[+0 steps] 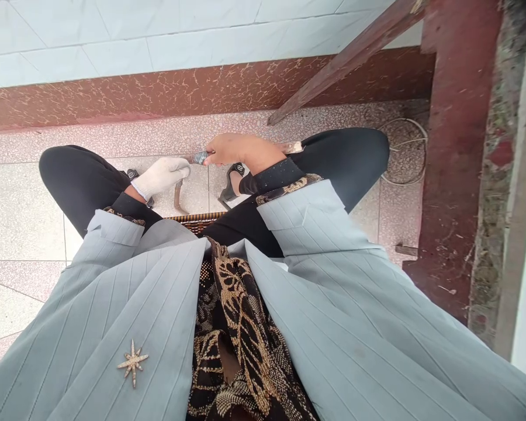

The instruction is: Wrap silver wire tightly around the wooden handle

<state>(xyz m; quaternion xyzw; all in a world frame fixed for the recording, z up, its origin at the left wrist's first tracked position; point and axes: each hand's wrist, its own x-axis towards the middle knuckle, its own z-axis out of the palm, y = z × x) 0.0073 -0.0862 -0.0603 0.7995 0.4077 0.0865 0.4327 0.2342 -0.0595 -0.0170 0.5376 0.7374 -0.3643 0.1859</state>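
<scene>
A sickle-like hooked tool [199, 157] lies across between my hands, in front of my knees. Grey wire or tape wraps the shaft near its middle. My left hand [164, 175], in a white knitted glove, closes around the tool's left end. Below those fingers a rusty, curved metal end [179, 199] points down toward me. Bare, my right hand [225, 149] wraps around the handle just right of the wrapping. The pale wooden butt [296, 147] sticks out beyond my right wrist. The glove hides part of the metal.
I sit low on a woven seat [197, 222], knees spread. A wooden pole [346, 61] leans near the tiled wall [201, 49]. At right stand a red-brown post [460, 164] and a coil of pale cable [405, 181]. A small wood piece [406, 250] lies on the floor.
</scene>
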